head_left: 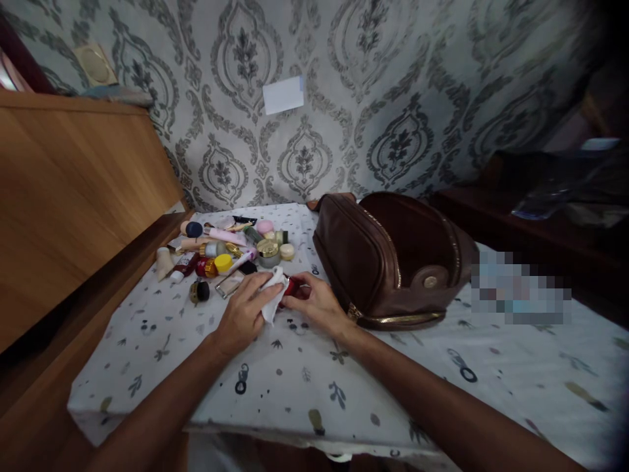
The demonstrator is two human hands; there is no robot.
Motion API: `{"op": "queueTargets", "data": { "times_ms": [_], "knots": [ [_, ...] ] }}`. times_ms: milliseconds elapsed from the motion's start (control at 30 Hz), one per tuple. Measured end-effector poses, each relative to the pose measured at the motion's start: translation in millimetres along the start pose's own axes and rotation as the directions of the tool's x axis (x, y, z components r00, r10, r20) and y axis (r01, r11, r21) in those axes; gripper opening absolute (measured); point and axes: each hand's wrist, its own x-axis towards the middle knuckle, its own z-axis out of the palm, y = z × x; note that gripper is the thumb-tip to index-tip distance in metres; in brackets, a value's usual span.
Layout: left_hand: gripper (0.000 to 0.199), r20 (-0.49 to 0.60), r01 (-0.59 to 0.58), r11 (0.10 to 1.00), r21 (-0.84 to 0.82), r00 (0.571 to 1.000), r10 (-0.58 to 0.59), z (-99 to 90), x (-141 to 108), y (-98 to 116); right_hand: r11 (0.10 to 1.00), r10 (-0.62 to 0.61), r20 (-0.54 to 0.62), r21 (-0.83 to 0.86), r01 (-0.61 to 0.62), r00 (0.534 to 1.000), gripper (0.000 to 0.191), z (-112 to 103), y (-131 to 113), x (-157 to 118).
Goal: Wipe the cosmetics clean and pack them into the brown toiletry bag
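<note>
A white cloth or tissue [272, 303] is pinched in my left hand [244, 313] and presses against a small red item [289, 286]. My right hand [316, 305] grips that red item from the other side, its fingers curled round it; much of the item is hidden. Just beyond my left hand lies a cluster of cosmetics, with a yellow-lidded jar [223, 263], a gold-lidded jar [268, 251], a pink tube [227, 236] and a dark-lidded jar [199, 291] nearest the front. A brown leather bag [361, 262] stands to the right of my right hand, its top unzipped.
Both hands are over a patterned white cloth [275, 393] covering the surface. A wooden cabinet [78, 190] rises at the left. The papered wall [314, 157] closes off the back. Dark furniture [531, 255] and a blurred-out patch are at the right.
</note>
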Motion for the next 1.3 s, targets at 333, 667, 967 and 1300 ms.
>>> {"op": "queueTargets", "data": {
  "times_ms": [333,667,967,1300],
  "knots": [
    [0.037,-0.076,0.124,0.988,-0.093,0.988,-0.131,0.5,-2.8,-3.8,0.901,0.108,0.047,0.417,-0.118,0.993,0.041,-0.9,-11.2,-2.5],
    [0.013,-0.115,0.33,0.91,-0.25,0.923,-0.366,-1.9,2.4,-6.7,0.805,0.06,0.21,0.568,-0.172,0.976,0.029,-2.3,-23.4,-6.0],
    [0.014,-0.052,0.428,0.822,-0.376,0.876,-0.48,-0.4,2.4,-9.5,0.847,0.01,0.226,0.516,-0.128,0.974,0.039,-5.2,-22.8,-5.8],
    [0.028,0.031,0.424,0.81,-0.405,0.892,-0.452,-1.7,3.0,-11.2,0.917,-0.015,0.228,0.391,-0.078,0.973,0.045,-8.1,-20.9,-5.9]
  ]
}}
